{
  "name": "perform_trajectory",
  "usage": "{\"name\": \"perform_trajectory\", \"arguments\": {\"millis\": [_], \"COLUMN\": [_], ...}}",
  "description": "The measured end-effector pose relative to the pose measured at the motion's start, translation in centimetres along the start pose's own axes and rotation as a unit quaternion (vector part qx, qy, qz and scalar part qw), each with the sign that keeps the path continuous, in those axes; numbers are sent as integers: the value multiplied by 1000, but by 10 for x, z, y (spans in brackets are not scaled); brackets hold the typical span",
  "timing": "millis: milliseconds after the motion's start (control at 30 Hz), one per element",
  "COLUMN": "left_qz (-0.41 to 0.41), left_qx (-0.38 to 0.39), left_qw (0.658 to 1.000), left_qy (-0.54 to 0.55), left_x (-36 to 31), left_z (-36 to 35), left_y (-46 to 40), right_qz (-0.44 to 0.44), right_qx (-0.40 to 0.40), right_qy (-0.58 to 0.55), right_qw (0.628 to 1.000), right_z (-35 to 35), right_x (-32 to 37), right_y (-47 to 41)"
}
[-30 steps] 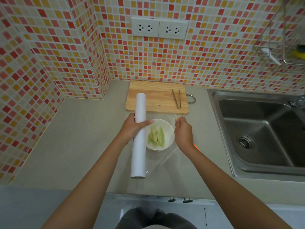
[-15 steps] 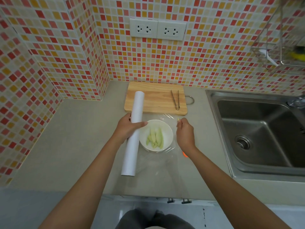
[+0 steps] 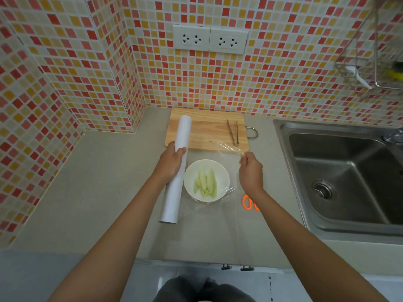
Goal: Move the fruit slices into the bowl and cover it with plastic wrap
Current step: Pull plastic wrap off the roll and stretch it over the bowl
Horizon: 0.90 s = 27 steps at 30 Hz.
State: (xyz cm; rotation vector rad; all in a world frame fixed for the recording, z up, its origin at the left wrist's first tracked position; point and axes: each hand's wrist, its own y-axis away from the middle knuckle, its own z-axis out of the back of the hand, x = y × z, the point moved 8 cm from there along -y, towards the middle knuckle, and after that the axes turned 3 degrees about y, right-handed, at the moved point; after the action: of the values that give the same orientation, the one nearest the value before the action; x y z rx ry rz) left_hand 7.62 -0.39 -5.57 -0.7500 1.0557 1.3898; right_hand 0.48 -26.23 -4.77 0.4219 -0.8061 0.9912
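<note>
Two hands closed, film stretched over the bowl (image 3: 206, 180).
I see left hand (image 3: 171, 162) wrapped round the plastic wrap roll (image 3: 175, 171); right hand (image 3: 250, 171) pinching the film's edge (image 3: 236, 151); fruit slices (image 3: 206, 184) inside.

scissors (image 3: 248, 202): mostly hidden by forearm | rack (image 3: 375, 62): cut off right
</note>
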Motion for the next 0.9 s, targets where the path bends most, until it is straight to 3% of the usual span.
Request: {"name": "perform_trajectory", "arguments": {"millis": [367, 900], "left_qz": [35, 28], "left_qx": [13, -11], "left_qw": [998, 1000], "left_qy": [-43, -7], "left_x": [37, 60], "left_z": [-12, -13], "left_y": [-1, 5], "right_qz": [-32, -53], "right_qx": [33, 41], "right_qy": [15, -13], "right_qw": [999, 998], "right_z": [-18, -28], "right_x": [-22, -34], "right_y": [7, 12]}}
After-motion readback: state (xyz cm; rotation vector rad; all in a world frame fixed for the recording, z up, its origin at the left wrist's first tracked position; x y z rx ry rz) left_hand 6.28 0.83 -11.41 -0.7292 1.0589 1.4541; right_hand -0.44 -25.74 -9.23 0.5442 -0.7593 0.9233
